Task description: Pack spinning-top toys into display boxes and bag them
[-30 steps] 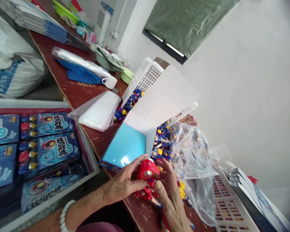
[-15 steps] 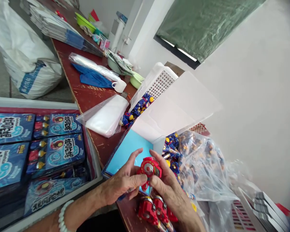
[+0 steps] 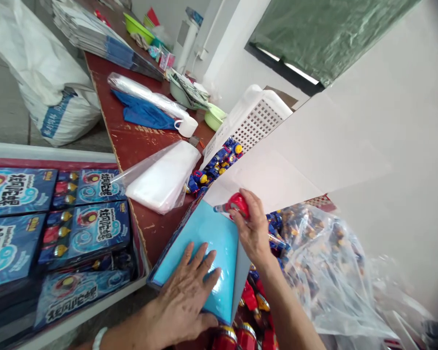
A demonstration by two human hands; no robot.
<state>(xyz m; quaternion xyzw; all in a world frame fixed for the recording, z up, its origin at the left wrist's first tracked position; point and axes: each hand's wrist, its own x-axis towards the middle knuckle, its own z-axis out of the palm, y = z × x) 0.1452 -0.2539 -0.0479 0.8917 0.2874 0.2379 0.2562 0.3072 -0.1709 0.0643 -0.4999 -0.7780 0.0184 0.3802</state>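
An open box with a light blue inside (image 3: 219, 243) and a raised white lid (image 3: 288, 160) stands on the red-brown table. My left hand (image 3: 190, 291) lies over the front of the box, palm down, with its fingers spread and nothing held. Over the box's far part, my right hand (image 3: 253, 223) grips a red toy (image 3: 238, 205), its narrow end pointing left. More red toys (image 3: 246, 335) lie at the near edge, below the box. Blue and yellow toys (image 3: 222, 158) are piled behind the box.
On the left, a crate (image 3: 144, 272) holds printed blue boxes (image 3: 98, 226). Plastic bags (image 3: 162, 177), a white cup (image 3: 187, 126) and blue cloth (image 3: 146, 113) lie farther up the table. A clear bag of toys (image 3: 314, 262) sits at right; a white basket (image 3: 257, 116) stands behind.
My hands have parted. The right one has carried the red toy up and away over the box; the left has let go and spread out over the box's front. The view has shifted slightly.
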